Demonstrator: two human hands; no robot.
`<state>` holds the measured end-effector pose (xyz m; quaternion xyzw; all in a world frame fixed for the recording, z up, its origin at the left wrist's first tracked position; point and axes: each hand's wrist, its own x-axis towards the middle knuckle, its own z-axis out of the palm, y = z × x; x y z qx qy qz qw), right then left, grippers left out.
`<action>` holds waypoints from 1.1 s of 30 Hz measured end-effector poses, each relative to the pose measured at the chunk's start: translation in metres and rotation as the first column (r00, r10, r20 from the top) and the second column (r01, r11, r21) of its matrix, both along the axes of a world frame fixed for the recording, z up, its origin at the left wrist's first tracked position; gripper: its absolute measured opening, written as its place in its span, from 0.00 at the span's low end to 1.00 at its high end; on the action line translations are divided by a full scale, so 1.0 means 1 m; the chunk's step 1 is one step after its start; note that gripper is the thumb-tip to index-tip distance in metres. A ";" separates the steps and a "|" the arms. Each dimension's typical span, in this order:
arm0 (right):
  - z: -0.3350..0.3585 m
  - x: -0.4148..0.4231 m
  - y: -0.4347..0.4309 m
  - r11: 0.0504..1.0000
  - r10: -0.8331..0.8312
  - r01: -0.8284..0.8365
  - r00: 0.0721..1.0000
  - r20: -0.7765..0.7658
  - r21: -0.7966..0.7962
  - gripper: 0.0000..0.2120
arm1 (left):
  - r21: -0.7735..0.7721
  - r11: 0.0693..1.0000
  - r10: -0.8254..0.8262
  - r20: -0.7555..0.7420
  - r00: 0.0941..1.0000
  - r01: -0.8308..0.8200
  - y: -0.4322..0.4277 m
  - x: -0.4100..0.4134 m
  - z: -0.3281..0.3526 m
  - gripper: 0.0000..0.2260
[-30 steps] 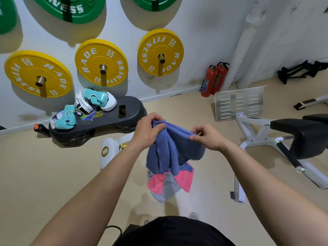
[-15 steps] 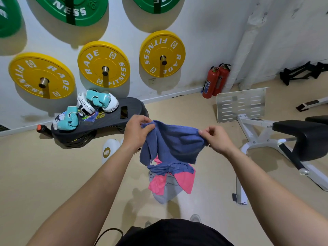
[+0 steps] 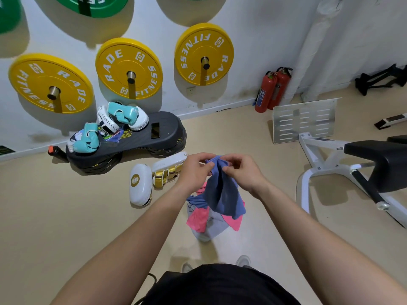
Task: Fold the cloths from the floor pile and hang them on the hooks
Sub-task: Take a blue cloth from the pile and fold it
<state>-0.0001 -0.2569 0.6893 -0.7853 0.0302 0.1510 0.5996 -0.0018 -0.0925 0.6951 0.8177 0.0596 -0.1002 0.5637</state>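
Folding step: left hand and right hand pinch blue cloth top corners together, hanging over floor pile. Next: probably halve again; hooks unseen.

Illumination is bright and even, coming from above. The yellow weight plates cast soft shadows down and left onto the white wall. The forearms throw faint shadows on the beige floor. No harsh glare is present; the metal footplate shows a mild sheen. Wide-angle distortion bends the frame edges. Focus is acceptable, slightly soft at the fingers.
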 end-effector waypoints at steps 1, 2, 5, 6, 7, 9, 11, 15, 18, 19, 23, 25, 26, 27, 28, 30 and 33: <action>0.000 -0.002 0.001 0.999 -0.032 0.032 0.999 -0.003 0.012 0.11 | -0.035 0.999 0.006 -0.012 1.000 -0.007 -0.003 -0.001 0.001 0.11; -0.001 -0.004 0.001 0.997 -0.071 0.071 0.997 -0.004 0.030 0.10 | -0.066 0.997 0.027 -0.026 0.999 -0.028 -0.005 -0.003 0.002 0.09; -0.002 -0.007 0.003 0.970 -0.195 0.200 0.980 -0.048 0.139 0.08 | -0.090 0.992 0.088 -0.046 0.995 -0.092 -0.008 -0.004 0.003 0.05; -0.002 -0.007 0.004 0.957 -0.224 0.233 0.972 -0.068 0.171 0.08 | -0.090 0.991 0.098 -0.050 0.994 -0.103 -0.008 -0.004 0.002 0.04; -0.001 -0.008 0.005 0.947 -0.245 0.257 0.966 -0.084 0.191 0.08 | -0.090 0.990 0.104 -0.052 0.993 -0.108 -0.008 -0.005 0.003 0.04; -0.001 -0.008 0.007 0.936 -0.275 0.290 0.956 -0.099 0.200 0.08 | -0.089 0.989 0.116 -0.054 0.992 -0.121 -0.008 -0.006 0.002 0.04; 0.000 -0.007 0.008 0.932 -0.290 0.305 0.952 -0.098 0.197 0.08 | -0.090 0.987 0.129 -0.068 0.989 -0.135 -0.007 -0.007 0.002 0.03; 0.003 -0.007 0.013 0.946 -0.261 0.270 0.963 -0.072 0.179 0.07 | -0.113 0.981 0.149 -0.085 0.985 -0.158 -0.005 -0.008 0.003 0.05; 0.003 -0.008 0.017 0.949 -0.247 0.253 0.968 -0.053 0.189 0.08 | -0.131 0.984 0.110 -0.098 0.989 -0.122 -0.004 -0.009 0.005 0.11; 0.003 -0.008 0.017 0.948 -0.244 0.250 0.968 -0.054 0.197 0.08 | -0.133 0.985 0.095 -0.094 0.991 -0.107 -0.003 -0.010 0.007 0.12; 0.007 -0.009 0.018 0.946 -0.205 0.215 0.976 -0.067 0.243 0.07 | -0.115 0.990 0.074 -0.040 0.996 -0.078 0.002 -0.008 0.009 0.12; 0.010 -0.009 0.017 0.947 -0.176 0.186 0.982 -0.062 0.263 0.06 | -0.070 0.995 0.072 -0.025 0.997 -0.074 0.004 -0.004 0.010 0.09; 0.011 -0.008 0.016 0.949 -0.159 0.167 0.986 -0.053 0.267 0.06 | -0.063 0.995 0.070 -0.018 0.997 -0.071 0.005 -0.003 0.010 0.07; 0.014 -0.008 0.014 0.951 -0.139 0.147 0.989 -0.047 0.273 0.06 | -0.062 0.996 0.067 -0.008 0.998 -0.067 0.005 -0.002 0.011 0.05; 0.016 -0.008 0.013 0.950 -0.115 0.122 0.992 -0.043 0.287 0.06 | -0.058 0.996 0.063 0.004 0.998 -0.062 0.005 -0.001 0.013 0.04; 0.021 -0.008 0.010 0.957 -0.058 0.066 0.998 -0.036 0.282 0.09 | -0.036 0.998 0.050 0.018 0.999 -0.050 0.004 0.000 0.015 0.04; 0.027 -0.003 0.006 0.978 -0.006 0.007 1.000 -0.002 0.211 0.10 | -0.009 1.000 0.011 0.060 0.998 -0.011 0.005 0.001 0.015 0.03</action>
